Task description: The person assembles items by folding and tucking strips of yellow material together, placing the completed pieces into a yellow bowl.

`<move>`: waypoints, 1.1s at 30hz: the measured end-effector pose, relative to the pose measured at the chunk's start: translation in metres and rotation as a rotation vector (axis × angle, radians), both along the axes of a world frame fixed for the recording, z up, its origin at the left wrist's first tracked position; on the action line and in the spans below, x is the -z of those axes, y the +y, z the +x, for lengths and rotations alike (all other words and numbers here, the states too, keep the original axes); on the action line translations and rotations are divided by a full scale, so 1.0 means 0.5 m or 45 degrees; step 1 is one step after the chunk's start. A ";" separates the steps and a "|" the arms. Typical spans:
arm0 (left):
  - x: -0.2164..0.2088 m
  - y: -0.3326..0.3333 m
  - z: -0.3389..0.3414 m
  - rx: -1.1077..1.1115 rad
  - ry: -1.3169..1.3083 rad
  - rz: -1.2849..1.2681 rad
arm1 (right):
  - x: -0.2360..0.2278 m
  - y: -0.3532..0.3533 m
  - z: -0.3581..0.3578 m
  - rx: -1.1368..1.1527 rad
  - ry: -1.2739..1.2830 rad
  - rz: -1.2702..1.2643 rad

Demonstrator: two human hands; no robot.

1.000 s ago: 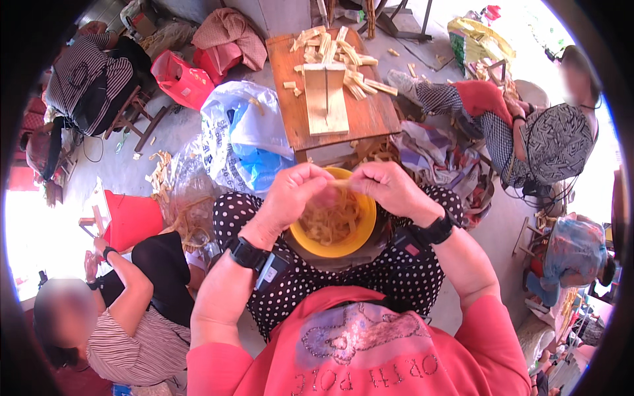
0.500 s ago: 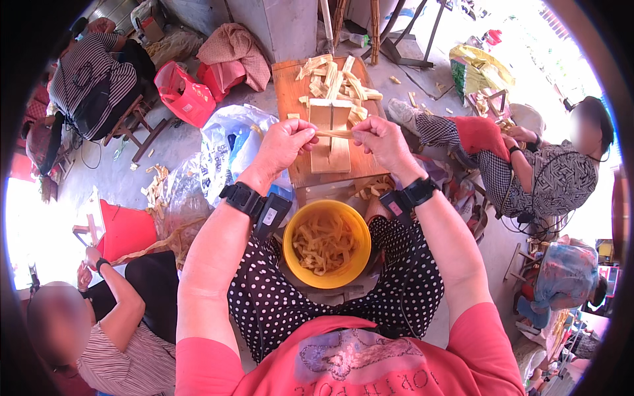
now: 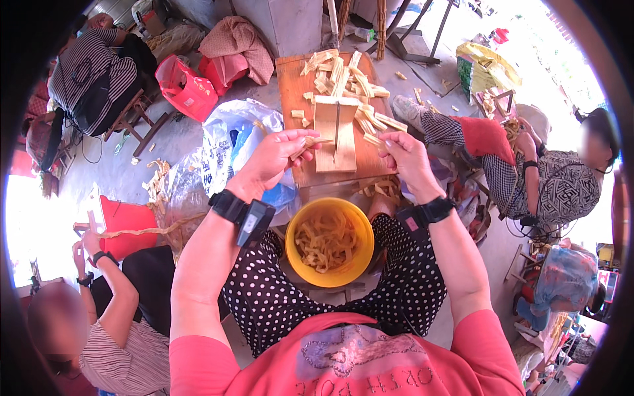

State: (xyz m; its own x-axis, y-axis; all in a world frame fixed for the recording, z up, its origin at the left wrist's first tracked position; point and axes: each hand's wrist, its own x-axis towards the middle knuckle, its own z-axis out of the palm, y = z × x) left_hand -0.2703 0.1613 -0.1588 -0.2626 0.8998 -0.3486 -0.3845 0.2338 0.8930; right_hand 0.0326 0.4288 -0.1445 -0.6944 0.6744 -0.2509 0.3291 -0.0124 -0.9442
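Note:
My left hand (image 3: 279, 157) is closed on a pale yellow strip (image 3: 321, 140), whose end sticks out past the fingertips. My right hand (image 3: 411, 160) pinches another short piece of strip (image 3: 372, 140). Between the two hands stands a small wooden block (image 3: 326, 155) with a thin dark upright blade (image 3: 339, 122) set in it. The block rests on a brown wooden board (image 3: 294, 76). Behind it lies a heap of pale cut strips (image 3: 340, 79). Below my hands, between my knees, is a yellow bucket (image 3: 290, 245) with long curled strips (image 3: 327, 241) inside.
White and clear plastic bags (image 3: 221, 132) lie left of the board. A red bag (image 3: 185, 89) stands farther back. Co-workers sit at both sides; one at lower left holds a long strip (image 3: 148, 231). A yellow-green sack (image 3: 485, 69) is at far right.
The strip that stretched between both hands in front of the block is now in two pieces. My hands have moved apart, one on each side of the block.

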 end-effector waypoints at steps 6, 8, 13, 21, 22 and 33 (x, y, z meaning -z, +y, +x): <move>-0.098 -0.153 0.170 0.015 -0.517 0.159 | -0.115 -0.202 0.134 0.058 0.231 -0.728; -0.120 -0.205 0.240 0.005 -0.512 0.150 | -0.137 -0.285 0.176 0.078 0.306 -0.943; -0.187 -0.298 0.359 0.080 -0.330 0.040 | -0.180 -0.450 0.248 0.013 0.354 -0.960; -0.233 -0.455 0.516 -0.165 -0.081 -0.067 | -0.269 -0.609 0.344 0.003 0.203 -0.726; -0.227 -0.471 0.529 -0.175 -0.072 -0.067 | -0.273 -0.624 0.360 0.006 0.200 -0.715; -0.021 -0.517 0.690 -0.304 0.102 -0.299 | -0.355 -0.479 0.445 -0.104 -0.231 -0.188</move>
State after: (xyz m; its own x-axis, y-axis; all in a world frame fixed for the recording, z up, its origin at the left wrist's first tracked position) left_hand 0.0747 -0.0972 -0.1485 -0.4914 0.7069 -0.5088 -0.3839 0.3486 0.8550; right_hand 0.2552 0.1891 0.0332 -0.6795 0.5649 -0.4681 0.4986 -0.1124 -0.8595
